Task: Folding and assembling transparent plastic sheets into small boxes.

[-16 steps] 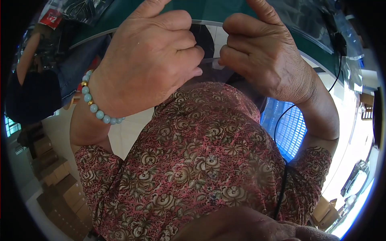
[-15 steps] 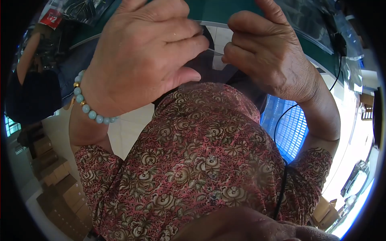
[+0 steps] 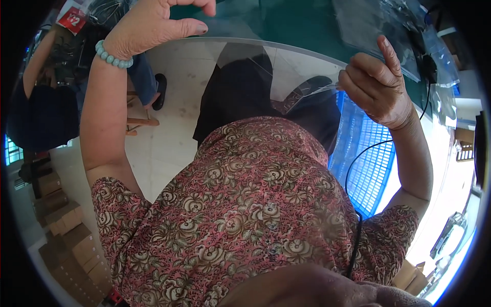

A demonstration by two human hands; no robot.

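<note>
Pale, smooth tiles make up the floor (image 3: 169, 82) of a workroom, bent by the wide lens. Nearest is one shirt (image 3: 230, 204), its red-pink cloth thick with beige and olive flowers, and one thin black cord (image 3: 357, 240) trailing down its right side. Two bare hands reach ahead of it. The left hand (image 3: 156, 28), with one bracelet (image 3: 112, 59) of round, pale blue-green beads at the wrist, has thumb and finger well apart; nothing shows between them, and the upper edge cuts off part of it. The right hand (image 3: 378, 87) curls its lower fingers tight, forefinger bent upward. One film (image 3: 307, 93), clear, thin and glossy, with pale streaks along its creases, seems pinched in those curled fingertips; it hangs over the dark trousers (image 3: 235, 87), its far limits hard to trace. Beside the trousers on the right stands one crate (image 3: 371, 153), blue plastic with latticed walls. Past the hands lies one table (image 3: 302, 25), dark green with a pale curved rim. Farther left are one co-worker (image 3: 43, 120) in a dark top and several brown cartons (image 3: 64, 220), boxy and stacked.
</note>
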